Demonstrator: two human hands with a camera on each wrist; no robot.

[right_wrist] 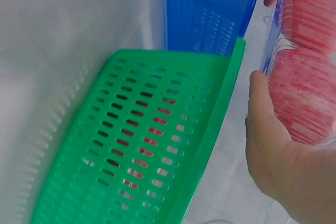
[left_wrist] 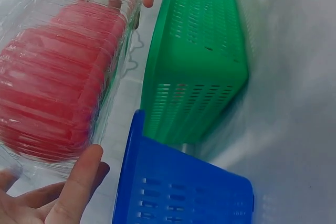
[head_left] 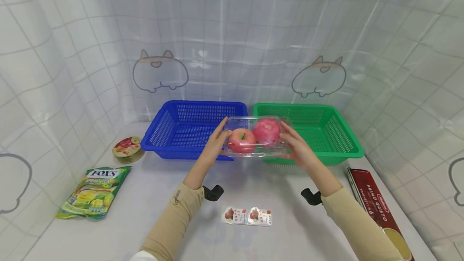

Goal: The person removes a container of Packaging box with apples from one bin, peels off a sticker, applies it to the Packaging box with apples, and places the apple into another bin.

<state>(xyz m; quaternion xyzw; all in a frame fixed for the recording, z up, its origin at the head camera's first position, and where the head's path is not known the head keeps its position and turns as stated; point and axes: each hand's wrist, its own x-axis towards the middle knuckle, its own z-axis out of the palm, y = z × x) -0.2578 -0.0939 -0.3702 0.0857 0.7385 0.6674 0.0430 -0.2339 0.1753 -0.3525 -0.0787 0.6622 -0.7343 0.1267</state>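
Note:
A clear plastic fruit box [head_left: 239, 123] is held up over the front rims of the two baskets. Inside it lie a red apple [head_left: 241, 141] and a larger pinkish-red round fruit [head_left: 266, 132]. My left hand [head_left: 216, 139] grips the box's left end, thumb on the near side and fingers behind. On the opposite end, my right hand [head_left: 297, 145] grips it likewise. In the left wrist view the ribbed box [left_wrist: 52, 82] sits between the fingertips of both hands. The right wrist view has the right thumb [right_wrist: 261, 95] along the box's side; the other right fingers are hidden.
A blue basket [head_left: 195, 153] and a green basket [head_left: 348, 154] stand side by side at the back. At left lie a round tin [head_left: 127, 149] and a green candy bag [head_left: 95, 192]. A spaghetti box [head_left: 378, 208] lies at right; two fruit-printed labels [head_left: 247, 216] lie in front.

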